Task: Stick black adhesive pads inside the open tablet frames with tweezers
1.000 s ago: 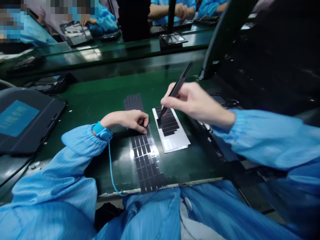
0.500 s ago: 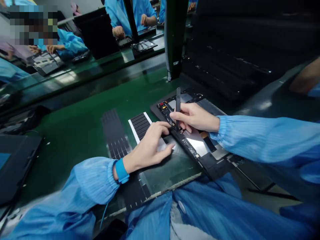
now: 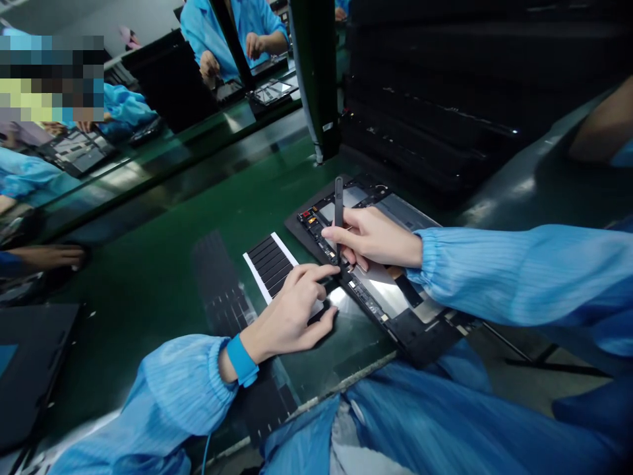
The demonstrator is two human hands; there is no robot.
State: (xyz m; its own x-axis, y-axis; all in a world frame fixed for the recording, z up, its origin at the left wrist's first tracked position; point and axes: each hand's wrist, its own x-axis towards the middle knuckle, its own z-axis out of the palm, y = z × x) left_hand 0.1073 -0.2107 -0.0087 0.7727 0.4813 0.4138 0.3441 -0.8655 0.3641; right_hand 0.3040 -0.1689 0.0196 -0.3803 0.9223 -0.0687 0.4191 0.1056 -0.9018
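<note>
**At the green table [image 3: 143, 204]: an open tablet [image 3: 390, 221] and black tweezers [image 3: 339, 211]**

We see the tablet lying flat near the table's edge, with its insides showing. Our right hand [image 3: 373, 237] pinches the tweezers between thumb and fingers, and they stand almost straight up. Their tip is down at the tablet's board, and the fingers hide it from us. Our left hand [image 3: 289, 316] is just beside the tablet, with its fingers curled, and its first finger [image 3: 316, 272] reaches over to the tablet's edge. We cannot tell if this hand pinches something small. A blue strap [image 3: 242, 359] goes around that wrist. Just left of the tablet lies a white sheet [image 3: 257, 270] with black strips [image 3: 271, 264] on it. Beside that, a long dark strip sheet [image 3: 217, 290] lies on the table. Far off, other people in blue [image 3: 232, 33] sit and work.
</note>
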